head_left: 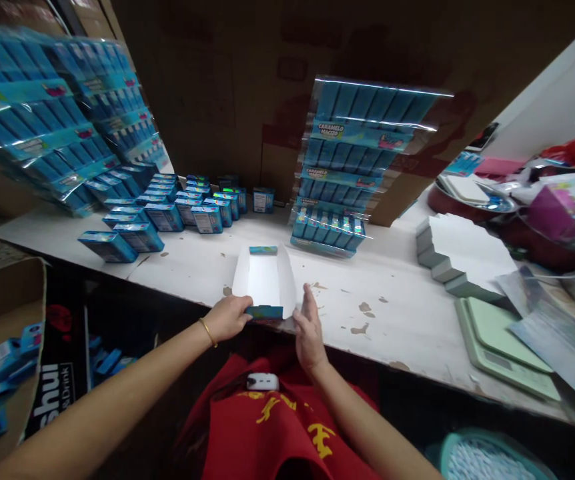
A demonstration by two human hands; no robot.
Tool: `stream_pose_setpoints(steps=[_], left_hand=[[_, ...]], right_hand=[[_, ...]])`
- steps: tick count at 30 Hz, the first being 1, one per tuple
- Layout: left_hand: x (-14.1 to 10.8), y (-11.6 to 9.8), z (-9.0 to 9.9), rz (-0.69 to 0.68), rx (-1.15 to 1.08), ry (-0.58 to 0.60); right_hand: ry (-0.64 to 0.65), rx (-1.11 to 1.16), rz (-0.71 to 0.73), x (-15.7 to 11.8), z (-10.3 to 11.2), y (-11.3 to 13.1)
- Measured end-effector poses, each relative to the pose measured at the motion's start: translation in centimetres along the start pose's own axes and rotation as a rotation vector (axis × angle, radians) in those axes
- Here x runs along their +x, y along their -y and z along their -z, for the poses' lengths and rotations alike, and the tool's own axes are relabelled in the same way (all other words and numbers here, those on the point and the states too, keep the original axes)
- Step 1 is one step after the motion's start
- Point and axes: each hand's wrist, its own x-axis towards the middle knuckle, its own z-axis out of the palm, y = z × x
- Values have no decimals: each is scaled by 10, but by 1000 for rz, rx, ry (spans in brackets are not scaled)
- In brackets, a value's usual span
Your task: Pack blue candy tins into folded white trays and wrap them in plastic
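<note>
A shallow cardboard tray (262, 280), white inside with blue end flaps, lies at the front edge of the table before me. My left hand (230, 316) pinches its near left corner, thumb and fingers closed on the card. Beside the near right corner, my right hand (309, 331) is held upright with fingers stretched out. Its thumb side is close to the tray's right wall; I cannot tell whether it touches. The tray's inside shows only bare white card. Beyond it to the left stand small blue boxes (207, 219) in loose rows.
Plastic-wrapped display packs of blue boxes (345, 167) stand at back right and in a left stack (32, 127). Stepped white card (467, 253) and a pale green scale (505, 347) sit right. An open carton (7, 280) is lower left; a teal tub (445, 447), lower right.
</note>
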Motion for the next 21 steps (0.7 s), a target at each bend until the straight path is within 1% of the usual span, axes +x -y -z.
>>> stream_pose_setpoints(steps=[2, 4, 5, 7, 10, 12, 13, 15, 17, 19, 21], left_hand=[[2, 0, -1, 13, -36, -11], [3, -1, -2, 24, -57, -43], [3, -1, -4, 33, -53, -64], [3, -2, -6, 55, -13, -109], [2, -3, -10, 64, 74, -126], [0, -2, -12, 55, 108, -125], [0, -2, -13, 50, 119, -133], [-2, -2, -15, 38, 129, -160], [-4, -2, -18, 24, 124, -191], [-6, -3, -21, 5, 95, -205], [-8, -3, -22, -17, 46, -207]], right_hand=[[25, 73, -47, -9, -14, -6], [74, 76, -27, -13, -21, -6], [91, 37, 0, -14, -22, -4], [123, -142, 80, -16, -19, 2], [174, -572, 285, -20, -14, 10], [199, -812, 421, -19, -17, 13], [215, -902, 456, -17, -20, 15], [292, -1035, 469, -9, -29, 18], [421, -1122, 452, 2, -39, 22], [538, -1164, 428, 12, -45, 26], [591, -1178, 387, 19, -47, 29]])
